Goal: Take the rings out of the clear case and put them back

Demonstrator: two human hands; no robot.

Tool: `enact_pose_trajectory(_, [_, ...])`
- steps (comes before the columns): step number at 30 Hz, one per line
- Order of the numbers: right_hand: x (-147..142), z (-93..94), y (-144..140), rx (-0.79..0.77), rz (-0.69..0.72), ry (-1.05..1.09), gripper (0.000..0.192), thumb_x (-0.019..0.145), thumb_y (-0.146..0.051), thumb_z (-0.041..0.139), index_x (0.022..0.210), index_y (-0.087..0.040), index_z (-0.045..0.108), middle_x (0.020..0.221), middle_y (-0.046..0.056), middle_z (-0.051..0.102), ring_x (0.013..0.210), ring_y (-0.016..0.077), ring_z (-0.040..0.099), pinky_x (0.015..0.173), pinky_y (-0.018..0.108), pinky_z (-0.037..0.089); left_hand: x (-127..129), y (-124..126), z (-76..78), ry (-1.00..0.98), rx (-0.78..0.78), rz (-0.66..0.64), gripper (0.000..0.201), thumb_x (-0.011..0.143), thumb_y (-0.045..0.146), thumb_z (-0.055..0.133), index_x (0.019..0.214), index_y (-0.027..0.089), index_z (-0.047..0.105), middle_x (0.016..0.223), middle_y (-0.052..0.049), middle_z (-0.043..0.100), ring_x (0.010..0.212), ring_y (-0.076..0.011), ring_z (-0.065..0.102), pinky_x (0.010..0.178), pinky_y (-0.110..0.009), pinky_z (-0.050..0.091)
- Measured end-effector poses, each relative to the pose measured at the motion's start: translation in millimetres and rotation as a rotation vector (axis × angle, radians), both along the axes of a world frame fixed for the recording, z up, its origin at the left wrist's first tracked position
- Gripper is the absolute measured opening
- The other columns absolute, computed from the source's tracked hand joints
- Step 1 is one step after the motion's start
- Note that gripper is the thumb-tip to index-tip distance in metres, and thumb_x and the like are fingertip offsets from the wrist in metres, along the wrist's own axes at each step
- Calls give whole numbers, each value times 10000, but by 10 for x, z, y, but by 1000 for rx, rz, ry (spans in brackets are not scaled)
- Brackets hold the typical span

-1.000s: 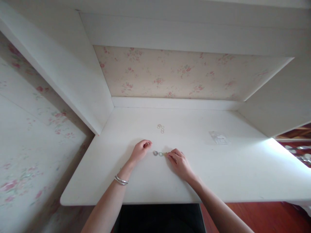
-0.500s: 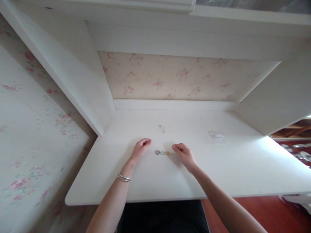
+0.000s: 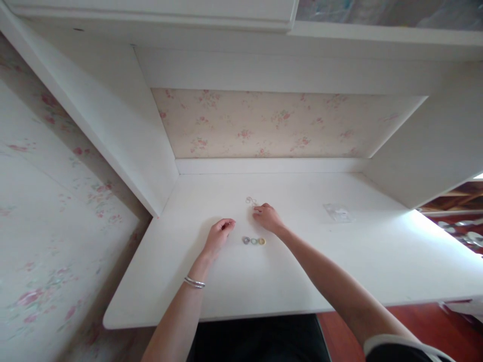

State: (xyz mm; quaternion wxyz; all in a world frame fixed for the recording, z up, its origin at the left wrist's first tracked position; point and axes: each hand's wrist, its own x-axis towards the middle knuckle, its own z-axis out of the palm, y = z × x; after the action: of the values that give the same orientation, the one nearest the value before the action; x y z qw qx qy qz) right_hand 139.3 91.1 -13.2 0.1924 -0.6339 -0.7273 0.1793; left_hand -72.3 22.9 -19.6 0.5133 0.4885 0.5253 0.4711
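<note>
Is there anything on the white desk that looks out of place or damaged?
Nothing stands out: the coloured rings lie in a neat row, and the plastic bag lies apart, to their right. The right hand partly hides the thin rings.

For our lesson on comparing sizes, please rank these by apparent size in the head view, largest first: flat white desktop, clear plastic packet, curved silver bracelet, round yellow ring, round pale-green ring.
1. Flat white desktop
2. Clear plastic packet
3. Curved silver bracelet
Unranked, smallest: round yellow ring and round pale-green ring look too alike.
</note>
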Motion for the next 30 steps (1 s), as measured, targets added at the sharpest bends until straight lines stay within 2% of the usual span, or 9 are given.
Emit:
enact_pose_trajectory(5, [29, -24, 79, -13, 2, -35, 218, 801, -266, 533, 915, -222, 714, 996, 70, 609, 815, 163, 578, 718, 249, 397, -1, 9, 20, -40, -15, 1, 399, 713, 487, 627, 914, 144, 650, 627, 26, 486, 527, -77, 369, 486, -211, 276])
enact_pose_trajectory(10, [81, -7, -15, 26, 46, -33, 220, 823, -180, 481, 787, -184, 698, 925, 67, 607, 792, 142, 566, 695, 227, 388, 7, 8, 36, -48, -20, 9, 375, 703, 477, 639, 887, 151, 654, 599, 35, 480, 521, -77, 371, 489, -213, 277])
enact_pose_trajectory(14, [198, 52, -210, 80, 60, 17, 229, 874, -229, 444, 862, -191, 669, 942, 54, 588, 785, 128, 563, 712, 232, 402, 15, -1, 36, -62, -37, 35, 359, 688, 466, 652, 872, 159, 657, 616, 35, 498, 523, -74, 373, 492, -214, 281])
enact_pose_trajectory(18, [387, 93, -518, 180, 109, 173, 235, 892, -304, 443, 866, -206, 655, 891, 38, 576, 756, 130, 556, 709, 244, 421, 23, -12, 28, -36, -35, 53, 367, 688, 476, 641, 884, 166, 663, 622, 31, 504, 529, -79, 380, 490, -213, 283])
enact_pose_trajectory(24, [565, 18, -984, 158, 191, 219, 263, 909, -348, 427, 877, -227, 658, 888, 39, 576, 801, 145, 562, 733, 261, 434, 40, -27, 47, 47, 2, 42, 334, 729, 465, 602, 868, 167, 659, 615, 27, 502, 527, -87, 377, 489, -214, 279])
enact_pose_trajectory(30, [603, -97, -1087, 122, 223, 144, 239, 903, -293, 445, 890, -239, 678, 902, 46, 595, 846, 168, 554, 793, 306, 430, 76, -36, 61, 101, 20, 90, 373, 721, 492, 605, 871, 155, 661, 593, 25, 480, 533, -97, 388, 490, -214, 283])
